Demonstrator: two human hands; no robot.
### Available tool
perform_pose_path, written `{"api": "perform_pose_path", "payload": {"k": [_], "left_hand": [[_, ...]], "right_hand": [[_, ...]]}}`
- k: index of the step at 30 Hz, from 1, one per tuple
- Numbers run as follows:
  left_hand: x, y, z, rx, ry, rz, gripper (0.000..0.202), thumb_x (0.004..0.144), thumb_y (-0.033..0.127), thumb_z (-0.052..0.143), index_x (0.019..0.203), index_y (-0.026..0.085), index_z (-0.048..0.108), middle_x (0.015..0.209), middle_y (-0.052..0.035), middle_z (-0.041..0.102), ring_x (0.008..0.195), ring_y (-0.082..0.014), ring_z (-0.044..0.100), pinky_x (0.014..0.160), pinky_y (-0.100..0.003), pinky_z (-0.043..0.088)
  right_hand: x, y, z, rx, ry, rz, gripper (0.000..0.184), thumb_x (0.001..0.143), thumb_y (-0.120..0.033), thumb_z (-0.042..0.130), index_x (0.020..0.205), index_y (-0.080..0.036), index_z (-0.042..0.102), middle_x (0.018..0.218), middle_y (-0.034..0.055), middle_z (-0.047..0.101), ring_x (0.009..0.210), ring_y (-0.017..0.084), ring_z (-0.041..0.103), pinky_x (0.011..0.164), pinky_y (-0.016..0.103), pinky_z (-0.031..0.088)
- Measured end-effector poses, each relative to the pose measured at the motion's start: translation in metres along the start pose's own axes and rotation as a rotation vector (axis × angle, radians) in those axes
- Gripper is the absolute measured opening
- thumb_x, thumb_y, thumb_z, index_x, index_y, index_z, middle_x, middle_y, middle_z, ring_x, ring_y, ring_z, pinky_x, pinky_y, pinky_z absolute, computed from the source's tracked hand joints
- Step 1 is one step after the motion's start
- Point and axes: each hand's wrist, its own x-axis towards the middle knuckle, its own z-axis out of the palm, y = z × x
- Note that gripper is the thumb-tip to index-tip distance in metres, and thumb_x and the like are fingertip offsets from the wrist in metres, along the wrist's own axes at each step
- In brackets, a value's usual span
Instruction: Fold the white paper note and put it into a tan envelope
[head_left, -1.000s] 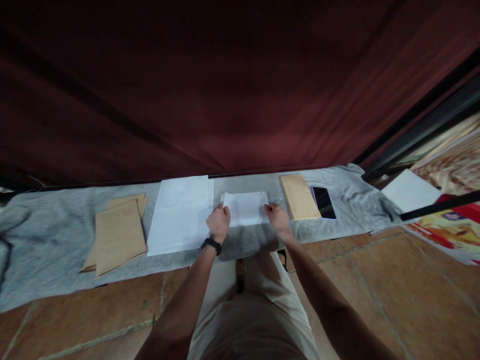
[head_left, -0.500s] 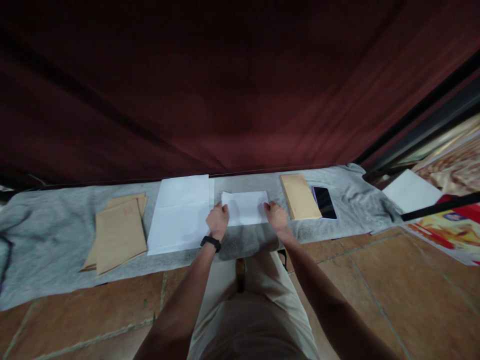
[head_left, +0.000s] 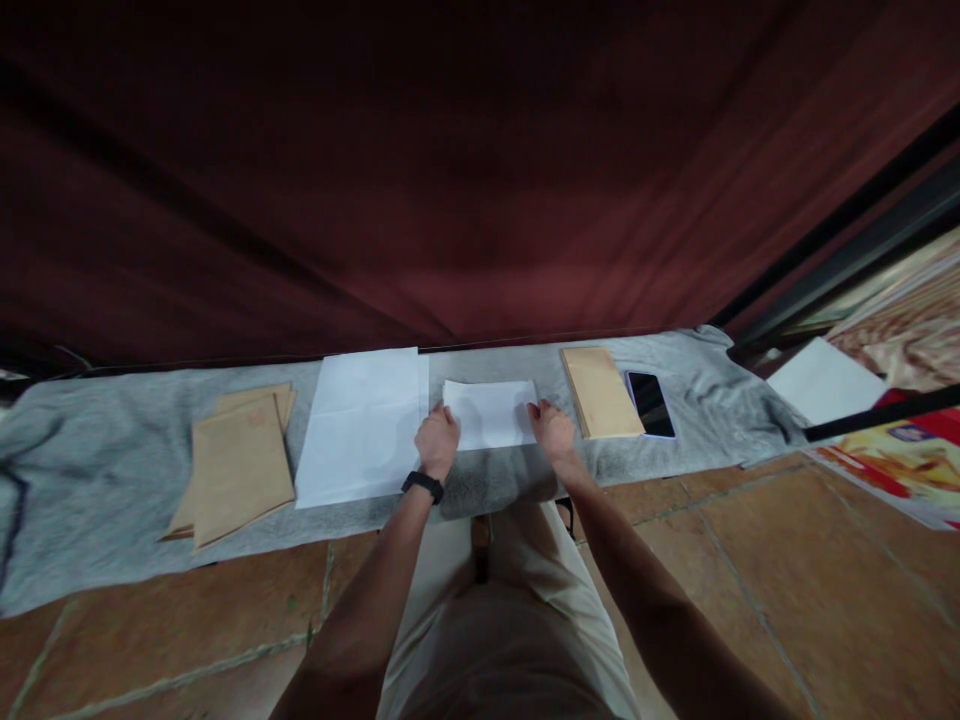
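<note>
A folded sheet of white paper (head_left: 491, 415) lies on the grey cloth in front of me, its long side running left to right. My left hand (head_left: 437, 440), with a dark band on the wrist, is closed on the sheet's left end. At the right end my right hand (head_left: 553, 430) pinches the paper between thumb and curled fingers. Larger white sheets (head_left: 360, 425) lie flat just left of my left hand, a crease across the top one. Beside my right hand rests a stack of brown envelopes (head_left: 602, 392).
More brown envelopes (head_left: 241, 470) overlap in a pile on the left of the grey cloth (head_left: 97, 470). A phone (head_left: 650, 405) sits right of the envelope stack. Behind the cloth hangs a dark red curtain (head_left: 480, 200). A black frame bar and a printed bag (head_left: 900, 460) stand at far right.
The upturned upper left edge of the folded paper now lies flatter. Both hands keep nearly the same place at its two ends.
</note>
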Motion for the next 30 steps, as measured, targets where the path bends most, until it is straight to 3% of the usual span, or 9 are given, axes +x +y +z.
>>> {"api": "perform_pose_path", "payload": {"k": [11, 17, 22, 30], "left_hand": [[0.003, -0.003, 0.009, 0.049, 0.054, 0.014, 0.040, 0.103, 0.031, 0.035, 0.117, 0.010, 0.065, 0.099, -0.0204, 0.074, 0.096, -0.0296, 0.073, 0.078, -0.036, 0.052], [0.003, -0.010, 0.022, 0.141, 0.127, 0.148, 0.046, 0.105, 0.029, 0.027, 0.116, 0.006, 0.065, 0.092, -0.0223, 0.073, 0.097, -0.0323, 0.073, 0.081, -0.040, 0.053], [0.003, -0.013, 0.025, 0.165, 0.116, 0.215, 0.045, 0.105, 0.024, 0.025, 0.130, 0.004, 0.058, 0.095, -0.0216, 0.073, 0.093, -0.0288, 0.074, 0.080, -0.037, 0.054], [0.003, -0.013, 0.026, 0.201, 0.144, 0.208, 0.039, 0.105, 0.024, 0.030, 0.129, 0.009, 0.056, 0.094, -0.0169, 0.073, 0.089, -0.0257, 0.075, 0.077, -0.033, 0.055]], "right_hand": [[0.000, 0.000, -0.002, -0.010, 0.010, 0.001, 0.043, 0.105, -0.044, 0.041, 0.115, -0.013, 0.070, 0.100, 0.0218, 0.075, 0.094, 0.027, 0.074, 0.082, 0.034, 0.054], [-0.001, -0.002, -0.003, -0.007, 0.017, -0.001, 0.045, 0.105, -0.043, 0.039, 0.118, -0.012, 0.068, 0.100, 0.0235, 0.075, 0.094, 0.029, 0.074, 0.085, 0.038, 0.054], [-0.003, -0.005, -0.001, -0.037, 0.030, 0.004, 0.048, 0.106, -0.042, 0.036, 0.118, -0.008, 0.067, 0.096, 0.0250, 0.074, 0.090, 0.028, 0.074, 0.084, 0.037, 0.054], [-0.006, -0.007, 0.003, -0.099, 0.090, 0.028, 0.041, 0.107, -0.040, 0.039, 0.122, -0.010, 0.062, 0.092, 0.0201, 0.076, 0.088, 0.026, 0.075, 0.079, 0.034, 0.054]]}}
